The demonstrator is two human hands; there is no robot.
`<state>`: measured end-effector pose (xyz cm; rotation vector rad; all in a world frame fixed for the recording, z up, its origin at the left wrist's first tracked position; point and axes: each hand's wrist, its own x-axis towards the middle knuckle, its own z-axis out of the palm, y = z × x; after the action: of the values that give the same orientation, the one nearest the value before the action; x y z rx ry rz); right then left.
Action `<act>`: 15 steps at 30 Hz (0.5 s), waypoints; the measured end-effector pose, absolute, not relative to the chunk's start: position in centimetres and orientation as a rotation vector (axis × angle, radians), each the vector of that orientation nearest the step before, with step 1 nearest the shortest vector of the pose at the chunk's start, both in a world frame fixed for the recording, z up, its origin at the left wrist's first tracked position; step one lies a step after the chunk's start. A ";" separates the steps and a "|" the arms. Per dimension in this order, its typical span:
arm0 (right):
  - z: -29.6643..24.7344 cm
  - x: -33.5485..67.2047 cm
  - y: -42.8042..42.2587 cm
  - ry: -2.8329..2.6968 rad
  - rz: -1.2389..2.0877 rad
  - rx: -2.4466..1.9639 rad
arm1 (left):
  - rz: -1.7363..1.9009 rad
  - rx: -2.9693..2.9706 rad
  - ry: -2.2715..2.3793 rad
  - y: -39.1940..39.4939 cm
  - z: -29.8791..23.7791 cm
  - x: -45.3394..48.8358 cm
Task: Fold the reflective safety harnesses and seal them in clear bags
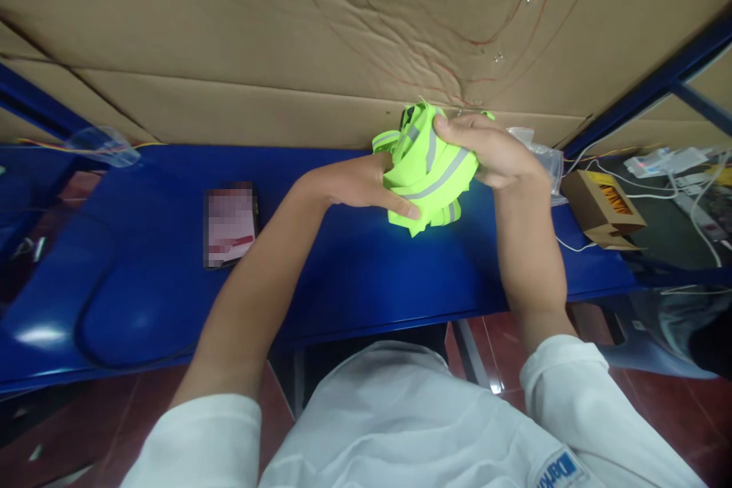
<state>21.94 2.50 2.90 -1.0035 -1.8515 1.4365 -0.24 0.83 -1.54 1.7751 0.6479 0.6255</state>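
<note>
A bunched neon-yellow reflective vest (440, 168) with grey stripes is held up above the blue table, near its back edge. My left hand (366, 184) grips its left side, the thumb lying across the front and the other fingers hidden behind the fabric. On the upper right, my right hand (492, 143) is closed on the cloth with its thumb pressed on top. Strap-like ends stick out at the left and below. A small black piece shows at the top left of the bundle.
A phone-like flat object (230, 225) lies on the blue table (366, 274) at the left. A clear plastic cup (111, 146) is at the back left. Behind my right wrist sit clear plastic bags (546, 160) and an open cardboard box (603, 206). A cardboard wall (257, 38) stands behind.
</note>
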 end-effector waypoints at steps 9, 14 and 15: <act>1.3 21.0 4.8 -1.853 1.126 -0.976 | 0.822 1.710 0.711 0.1 -0.3 -0.4; 1.8 21.3 4.5 -2.036 0.529 -0.984 | 0.862 1.694 0.767 0.4 -1.0 0.2; 2.1 21.2 4.0 -2.108 0.528 -0.958 | 0.870 1.691 0.770 0.5 -1.1 0.3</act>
<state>21.25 3.99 2.08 -0.9582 -2.1082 0.5279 0.35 0.48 -1.11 1.6914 0.7702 0.8701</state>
